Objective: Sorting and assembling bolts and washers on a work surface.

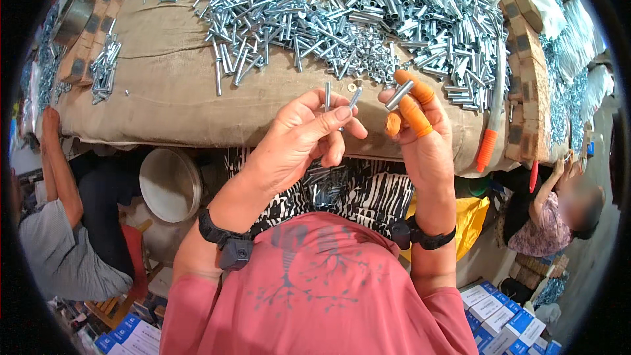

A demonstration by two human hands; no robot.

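Above the near edge of the cloth-covered table, my left hand point(305, 128) pinches slim metal bolts point(328, 95) between thumb and fingers; one stands upright, another tilts right. My right hand point(424, 121), with orange finger covers, holds a short shiny metal sleeve point(399, 94) slantwise between its fingers. The sleeve and bolts are apart. Beyond my hands lies a heap of loose bolts point(256, 16), with a pile of metal sleeves point(427, 10) to its right. Small nuts or rings point(368, 49) are scattered between them. More metal pieces point(325, 187) rest in my lap, partly hidden.
Bricks point(526, 92) border the table at right, beside a grey rod with an orange grip point(486, 151). At left are more bricks point(79, 66) and a metal bowl point(73, 18). A white bucket point(169, 184) stands below. Other people point(62, 243) sit on both sides.
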